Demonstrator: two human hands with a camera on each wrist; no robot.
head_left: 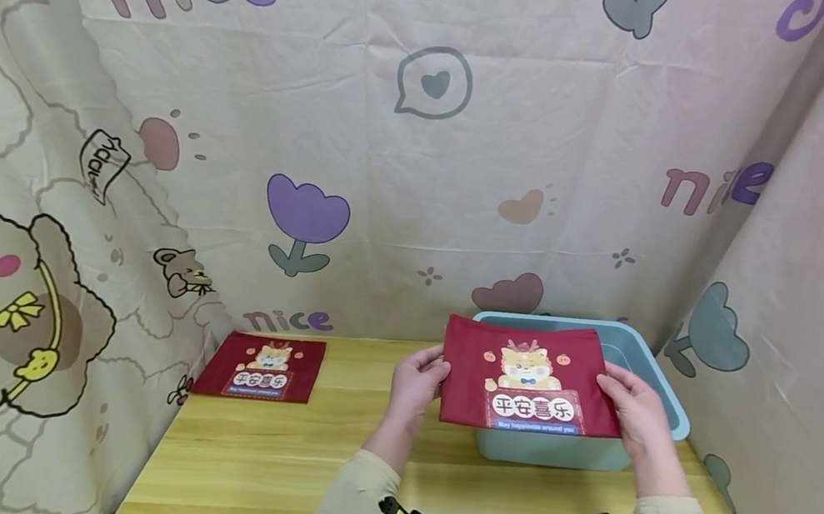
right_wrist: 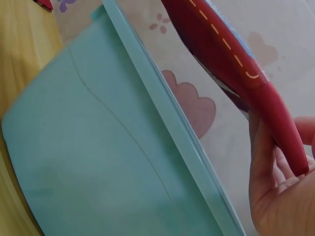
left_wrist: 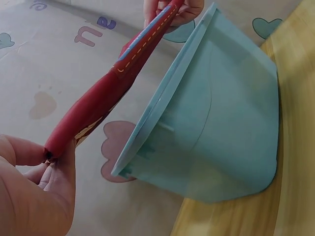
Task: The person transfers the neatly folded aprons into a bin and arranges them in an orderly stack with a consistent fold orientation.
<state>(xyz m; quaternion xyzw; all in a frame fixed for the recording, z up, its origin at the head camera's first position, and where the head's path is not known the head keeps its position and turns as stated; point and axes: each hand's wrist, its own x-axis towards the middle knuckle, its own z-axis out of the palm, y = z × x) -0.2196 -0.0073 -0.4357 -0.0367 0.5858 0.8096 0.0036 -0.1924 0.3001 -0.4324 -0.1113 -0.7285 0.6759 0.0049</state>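
Both hands hold a dark red cloth piece with a printed cartoon animal and lettering, stretched flat between them. My left hand pinches its left edge between thumb and fingers. At the opposite edge, my right hand pinches the cloth the same way. The cloth is in front of and over the near rim of a light blue plastic tub, hiding part of it. In the left wrist view the cloth appears nearly edge-on, apart from the tub. The tub's inside is mostly hidden.
A matching red cloth piece lies flat at the table's back left. The wooden table meets a patterned curtain behind, with more curtain at both sides. The tub stands at the back right.
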